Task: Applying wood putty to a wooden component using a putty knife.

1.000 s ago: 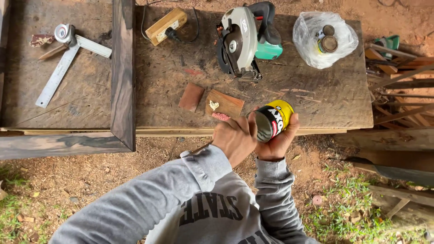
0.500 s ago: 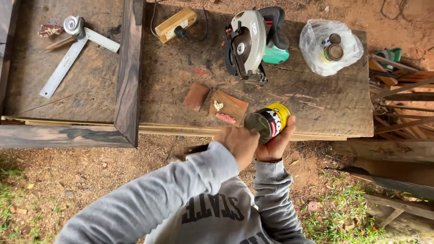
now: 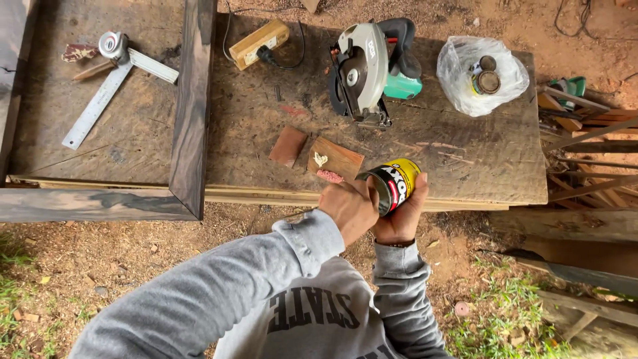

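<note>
The person's left hand (image 3: 350, 207), in a grey sleeve, is curled into a fist against the near end of a small yellow-and-black can (image 3: 393, 186); whether its fingers pinch anything there cannot be told. The right hand (image 3: 404, 216) cups the can from below and from the right, fingers wrapped around its side, holding it just above the near edge of the workbench (image 3: 465, 159). The can lies tilted on its side: its long axis runs from near-left to far-right, the round end facing the left hand and the other end pointing away toward the bench's far right corner.

Compared with a second ago, both hands and the can sit in nearly the same spot by the near edge, the can's tilt unchanged; only the camera view has drifted a little.

Just beyond the hands, near the edge, lies a wooden block (image 3: 336, 160) with pale and reddish dabs on it, and beside it a smaller reddish block (image 3: 288, 146). Farther back stand a circular saw (image 3: 369, 70) and a clear plastic bag (image 3: 482, 74) with small tins inside. At the far left lies a metal square (image 3: 109, 90) by a dark wooden frame (image 3: 191, 106).
</note>
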